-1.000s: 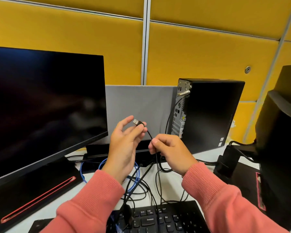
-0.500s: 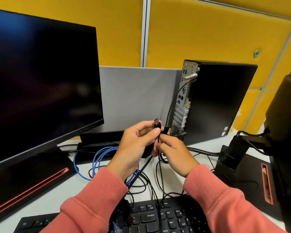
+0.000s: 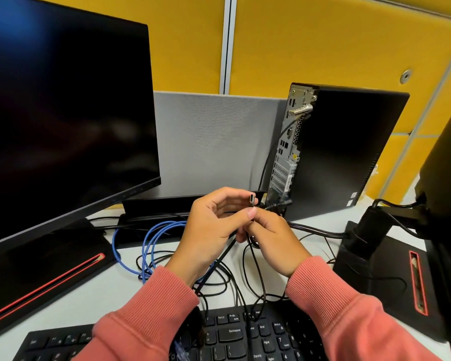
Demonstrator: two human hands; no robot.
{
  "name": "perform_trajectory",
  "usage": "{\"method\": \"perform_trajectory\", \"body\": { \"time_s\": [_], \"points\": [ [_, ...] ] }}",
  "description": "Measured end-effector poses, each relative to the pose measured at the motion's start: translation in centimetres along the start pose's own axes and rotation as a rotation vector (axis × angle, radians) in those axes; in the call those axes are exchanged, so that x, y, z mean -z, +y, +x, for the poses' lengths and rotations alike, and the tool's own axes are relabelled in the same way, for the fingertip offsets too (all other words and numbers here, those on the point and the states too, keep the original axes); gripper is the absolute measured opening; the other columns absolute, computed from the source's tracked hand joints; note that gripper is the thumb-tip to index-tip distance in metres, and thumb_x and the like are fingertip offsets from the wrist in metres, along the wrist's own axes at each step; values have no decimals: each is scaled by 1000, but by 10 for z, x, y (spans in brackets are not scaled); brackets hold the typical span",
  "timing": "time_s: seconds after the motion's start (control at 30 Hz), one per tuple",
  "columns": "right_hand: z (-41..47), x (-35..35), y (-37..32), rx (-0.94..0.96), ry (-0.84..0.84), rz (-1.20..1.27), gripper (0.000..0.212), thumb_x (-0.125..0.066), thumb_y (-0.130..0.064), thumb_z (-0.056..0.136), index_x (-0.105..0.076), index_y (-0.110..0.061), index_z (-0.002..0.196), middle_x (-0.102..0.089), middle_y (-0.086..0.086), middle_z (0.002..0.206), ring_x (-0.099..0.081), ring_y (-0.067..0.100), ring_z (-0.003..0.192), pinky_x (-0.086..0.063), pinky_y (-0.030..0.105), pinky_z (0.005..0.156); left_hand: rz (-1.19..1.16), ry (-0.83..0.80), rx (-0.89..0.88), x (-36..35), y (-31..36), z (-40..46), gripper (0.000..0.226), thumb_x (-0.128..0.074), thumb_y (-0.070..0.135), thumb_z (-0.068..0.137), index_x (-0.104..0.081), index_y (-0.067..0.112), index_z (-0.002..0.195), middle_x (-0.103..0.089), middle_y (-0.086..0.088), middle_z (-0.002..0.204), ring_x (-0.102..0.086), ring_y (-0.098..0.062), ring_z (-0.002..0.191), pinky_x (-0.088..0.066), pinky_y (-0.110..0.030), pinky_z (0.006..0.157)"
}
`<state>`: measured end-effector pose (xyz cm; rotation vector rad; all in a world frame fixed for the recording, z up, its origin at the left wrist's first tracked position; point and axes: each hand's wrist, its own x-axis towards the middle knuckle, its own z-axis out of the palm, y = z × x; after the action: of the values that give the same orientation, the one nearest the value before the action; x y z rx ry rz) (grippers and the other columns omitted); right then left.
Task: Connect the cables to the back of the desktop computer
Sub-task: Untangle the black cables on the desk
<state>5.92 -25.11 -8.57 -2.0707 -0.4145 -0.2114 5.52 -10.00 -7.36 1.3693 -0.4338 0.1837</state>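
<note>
A slim black desktop computer (image 3: pixel 349 152) stands upright at the back right of the desk, its silver port panel (image 3: pixel 288 149) turned left toward me. One black cable hangs from that panel. My left hand (image 3: pixel 211 230) pinches a black USB plug (image 3: pixel 252 199), metal end up, a short way left of the computer's base. My right hand (image 3: pixel 274 238) sits just below and right of it, fingers curled round the same thin black cable (image 3: pixel 255 264). A coiled blue network cable (image 3: pixel 151 243) lies on the desk left of my hands.
A large dark monitor (image 3: pixel 63 121) on a red-trimmed stand fills the left. A second monitor's stand (image 3: pixel 375 230) and back rise at the right edge. A black keyboard (image 3: pixel 232 337) lies at the front among loose black cables. Yellow and grey partition panels close off the back.
Both hands have come lower and nearer the computer's base. My right hand has closed in under the left, and the plug now points upward.
</note>
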Motion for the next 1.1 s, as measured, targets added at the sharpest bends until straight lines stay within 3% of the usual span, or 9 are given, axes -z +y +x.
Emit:
{"method": "perform_trajectory", "body": {
  "time_s": [0.37,0.53,0.77,0.97,1.03,1.1],
  "points": [
    [1,1,2,22,11,-49,24,-48,-11,95,-62,-16,76,-70,2,76,-64,15,74,-50,32,71,-3,-2,7,-1,0,0,24,-76,-4,86,-73,4,108,-79,-8,104,-75,-23,98,-61,-31,76],
    [3,4,3,-6,5,-70,23,-50,-5,87,-63,-17,72,-70,0,75,-66,17,78,-55,43,81,12,6,-16,-1,-1,0,24,-76,-5,87,-74,3,109,-79,-7,105,-75,-21,101,-60,-26,85],
    [7,5,0,-16,8,-18,16,-47,-14,78,-60,-17,69,-70,2,71,-65,19,75,-54,40,79,-5,24,-34,-6,-2,1,24,-60,-2,100,-73,8,117,-79,-2,110,-73,-13,109,-54,-18,89],
    [8,10,7,-131,-3,24,15,-46,-17,76,-59,-10,73,-71,10,65,-68,24,68,-57,41,76,-14,59,-16,-9,1,0,25,-51,3,105,-70,12,118,-78,-5,109,-73,-12,108,-56,-28,96],
    [8,12,9,-180,-12,-20,15,-47,-12,80,-60,-8,73,-71,12,65,-69,28,68,-59,42,78,-24,92,-12,-9,4,1,24,-51,5,106,-70,16,116,-78,-5,107,-73,-14,108,-55,-35,101],
    [9,17,15,-230,-1,-124,16,-48,-10,84,-60,-6,74,-71,12,67,-69,22,66,-59,42,80,-71,138,-42,-5,14,6,24,-51,7,106,-70,19,113,-78,-4,102,-73,-17,106,-56,-36,101]
  ]
}}
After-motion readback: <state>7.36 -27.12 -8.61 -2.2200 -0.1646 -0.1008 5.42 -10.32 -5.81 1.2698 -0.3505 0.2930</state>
